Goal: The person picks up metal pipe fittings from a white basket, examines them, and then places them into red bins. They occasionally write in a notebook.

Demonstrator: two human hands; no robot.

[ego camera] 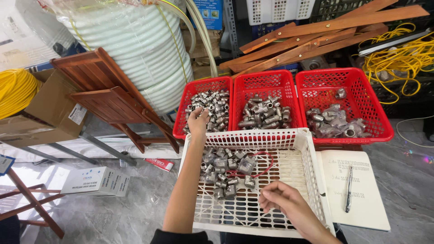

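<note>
A person sits over a white basket (312, 180) and sorts small metal fittings (226, 169), seen from a camera on the head.

The fittings lie in a loose heap in the far left part of the white basket, with a thin red band (266, 165) looped at the heap's right edge. Beyond the white basket stand three red baskets in a row. The left red basket (183, 115) and the middle red basket (289, 97) hold more bare fittings; the right red basket (375, 113) holds fittings, some in clear bags.

The left hand (198, 122) reaches past the white basket's far rim into the left red basket. Its fingers curl downward onto the pieces there; whether they pinch one I cannot tell. The right hand (282, 199) hovers over the bare near part of the white basket, right of the heap, fingers bent loosely inward and seemingly empty.

The fittings are short and stubby. They lie every way, with no shared direction, so their long axes point differently piece to piece; most lie on their sides.

To do this step well, I judge it best to take one piece at a time by its middle, check its type before letting go, and lower it instead of tossing it, since the baskets have open slots.

Right of the white basket lies a notebook (361, 199) with a pen (349, 190) on it, the pen running away from the person.
</note>
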